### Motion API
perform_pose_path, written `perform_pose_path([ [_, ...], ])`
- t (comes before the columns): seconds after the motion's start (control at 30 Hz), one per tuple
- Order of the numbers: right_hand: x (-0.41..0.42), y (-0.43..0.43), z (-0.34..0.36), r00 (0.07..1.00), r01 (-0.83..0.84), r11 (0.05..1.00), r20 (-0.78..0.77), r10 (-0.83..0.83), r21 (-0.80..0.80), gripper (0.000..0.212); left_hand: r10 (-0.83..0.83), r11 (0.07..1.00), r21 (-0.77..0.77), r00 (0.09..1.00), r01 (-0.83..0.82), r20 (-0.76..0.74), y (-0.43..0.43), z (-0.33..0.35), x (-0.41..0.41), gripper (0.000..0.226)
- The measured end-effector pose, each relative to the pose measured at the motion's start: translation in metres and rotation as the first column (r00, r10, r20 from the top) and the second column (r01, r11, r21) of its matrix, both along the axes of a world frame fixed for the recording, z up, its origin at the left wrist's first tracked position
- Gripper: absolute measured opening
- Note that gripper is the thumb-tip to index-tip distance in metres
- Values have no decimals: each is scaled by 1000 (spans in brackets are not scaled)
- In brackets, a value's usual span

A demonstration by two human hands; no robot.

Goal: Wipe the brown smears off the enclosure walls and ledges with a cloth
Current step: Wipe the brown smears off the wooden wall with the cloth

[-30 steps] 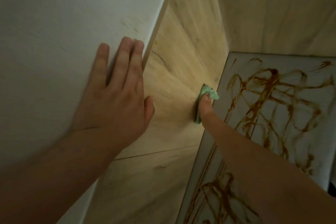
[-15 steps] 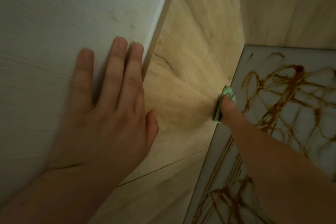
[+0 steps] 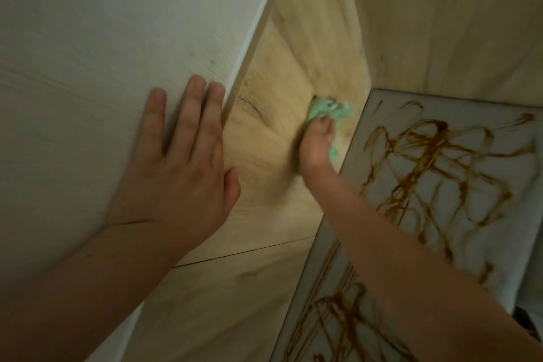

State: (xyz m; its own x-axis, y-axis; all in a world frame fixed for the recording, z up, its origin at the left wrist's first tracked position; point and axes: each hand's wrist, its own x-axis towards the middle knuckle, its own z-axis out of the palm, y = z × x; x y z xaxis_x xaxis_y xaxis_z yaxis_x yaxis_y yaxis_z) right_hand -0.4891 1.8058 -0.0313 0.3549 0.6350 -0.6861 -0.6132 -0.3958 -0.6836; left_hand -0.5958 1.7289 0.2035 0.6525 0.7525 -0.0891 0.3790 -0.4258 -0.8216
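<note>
My right hand point(image 3: 316, 145) grips a crumpled green cloth point(image 3: 326, 110) and presses it against the light wooden side wall point(image 3: 264, 156) of the enclosure, left of the corner. My left hand point(image 3: 179, 161) lies flat, fingers straight, on the white outer panel point(image 3: 102, 67), its thumb past the panel's edge. A white ledge point(image 3: 476, 214) at the right is covered with brown smears point(image 3: 435, 156) in looping streaks. A small brownish spot point(image 3: 246, 84) sits on the wooden wall near the panel edge.
The wooden back wall point(image 3: 440, 23) rises behind the ledge. A thin seam point(image 3: 244, 251) runs across the wooden side wall below my hands. A dark object point(image 3: 529, 323) shows at the lower right edge.
My right hand with the cloth has slid left and up along the wooden wall, away from the ledge's edge. My left hand stays flat on the white panel.
</note>
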Motion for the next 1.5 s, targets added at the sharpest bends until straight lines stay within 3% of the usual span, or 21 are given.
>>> perform_pose_path([
  [0.07,-16,-29,60,968,-166,943,230,100,288,59,-2,1000,-14,1000,2,12,1,0,1,80],
  [0.13,-28,-53,92,877,-350,771,476,69,533,61,-11,1000,-27,1000,12,22,1,2,1,78],
  [0.2,-23,-53,86,740,-475,662,670,-57,581,63,-18,999,-30,1000,18,22,1,1,1,79],
  [0.23,-18,-45,68,693,-484,687,716,-76,541,63,-11,999,-35,1000,11,17,0,2,1,81],
  [0.27,-10,-34,48,726,-434,758,687,-25,487,62,-3,999,-36,1000,4,15,0,2,1,82],
  [0.33,9,-15,16,877,-318,905,451,167,282,60,10,1000,-26,1000,-10,16,-1,1,1,83],
  [0.4,12,-15,-3,914,-334,937,276,296,104,65,32,999,-40,999,-32,21,-2,0,2,84],
  [0.43,5,-25,3,897,-371,923,295,328,104,69,33,999,-38,999,-32,18,-1,-1,1,84],
  [0.5,-17,-59,34,845,-429,864,455,281,263,74,15,999,-34,1000,-14,24,0,-2,-1,83],
  [0.6,-32,-84,82,734,-555,655,672,96,513,63,-22,998,-54,998,25,59,0,-1,-3,82],
  [0.67,-9,-51,92,704,-513,701,710,13,495,64,5,998,-58,998,-2,56,0,-1,-2,84],
  [0.77,40,14,99,826,-365,847,554,103,388,61,38,998,-46,999,-37,26,-1,-1,0,83],
  [0.83,47,30,98,876,-325,883,459,147,339,61,38,998,-48,999,-37,18,-3,0,1,82],
  [0.87,38,26,96,860,-345,875,487,151,338,63,31,999,-44,999,-30,28,-2,0,0,82],
  [0.93,10,-8,91,738,-467,813,660,142,348,74,18,999,-41,998,-16,52,-1,0,1,82],
  [1.0,-12,-59,86,643,-597,713,751,152,367,65,11,999,-52,999,-8,50,-1,1,1,83],
  [1.1,7,-70,96,716,-636,648,634,293,419,73,35,998,-50,998,-32,53,-2,3,2,83],
  [1.17,28,-40,106,706,-615,688,657,264,385,75,67,996,-61,997,-64,46,-2,6,4,83],
  [1.27,59,11,132,771,-527,764,588,245,373,71,131,984,-128,989,-122,68,-4,11,11,82],
  [1.37,62,20,147,808,-465,800,551,208,380,65,156,971,-206,972,-118,176,0,16,24,82],
  [1.5,63,29,129,778,-472,819,590,213,326,84,104,986,-146,983,-82,149,38,27,64,79],
])
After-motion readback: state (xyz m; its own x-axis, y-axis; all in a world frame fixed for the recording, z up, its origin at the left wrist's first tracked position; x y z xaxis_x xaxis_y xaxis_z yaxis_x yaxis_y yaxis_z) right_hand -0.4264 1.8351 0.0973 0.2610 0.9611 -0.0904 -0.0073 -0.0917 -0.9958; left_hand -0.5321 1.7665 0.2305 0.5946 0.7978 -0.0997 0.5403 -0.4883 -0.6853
